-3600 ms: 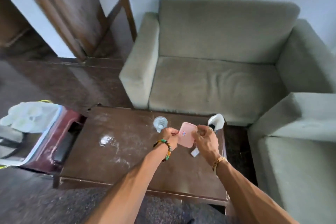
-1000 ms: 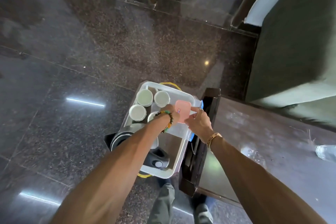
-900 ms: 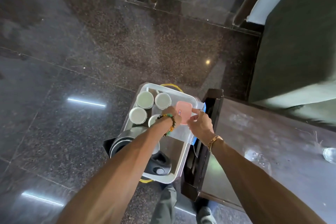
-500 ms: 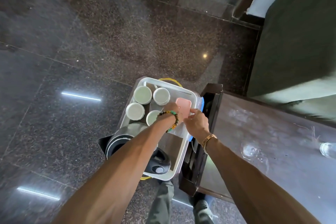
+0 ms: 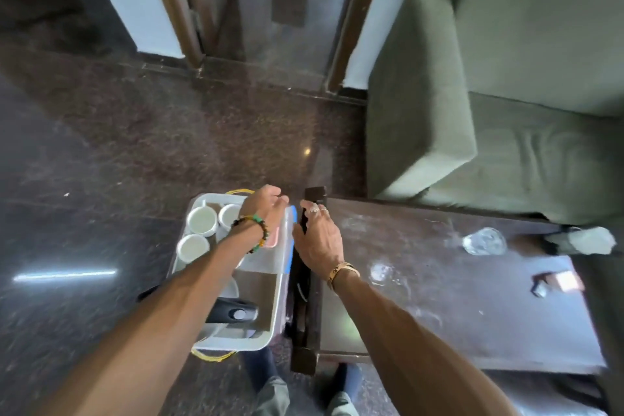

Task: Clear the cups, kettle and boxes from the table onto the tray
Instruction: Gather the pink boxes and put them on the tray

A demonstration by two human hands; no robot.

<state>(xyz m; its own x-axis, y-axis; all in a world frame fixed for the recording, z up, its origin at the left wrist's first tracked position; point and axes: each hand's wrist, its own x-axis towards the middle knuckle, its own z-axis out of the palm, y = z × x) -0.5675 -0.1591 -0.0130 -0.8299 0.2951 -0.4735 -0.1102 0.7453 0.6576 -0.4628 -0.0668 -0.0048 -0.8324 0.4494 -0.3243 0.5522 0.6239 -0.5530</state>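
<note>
progress looks well past halfway. the pale rectangular plastic tray (image 5: 233,344) sits just beside the left end of the dark brown wooden table (image 5: 439,314); what it stands on is hidden. it already carries three round white cups (image 5: 202,220) in its far left corner. the black kettle (image 5: 236,312) is at its near end, mostly covered by the forearm so that little more than the handle shows. a small flat pink box (image 5: 273,240) lies on a clear plastic box with a blue rim (image 5: 270,258) along the tray's right wall.

three things are left on the table. a clear glass cup (image 5: 484,241) stands towards the right end near the far edge. a small flat box or packet (image 5: 559,280), too blurred to read, lies near the right end. a white crumpled thing (image 5: 589,240) sits at the far right corner, and i cannot tell what it is. so, by my reckoning, at least one cup and one box remain to be fetched.

the left hand (image 5: 265,209) hovers palm down over the tray's far right corner, above the pink box, with its fingers loosely curled and nothing in them. the right hand (image 5: 317,243) hangs palm down over the gap between tray and table end, fingers stretched and slightly spread, empty. whether it touches the table's edge i cannot tell. both forearms reach forward side by side.
</note>
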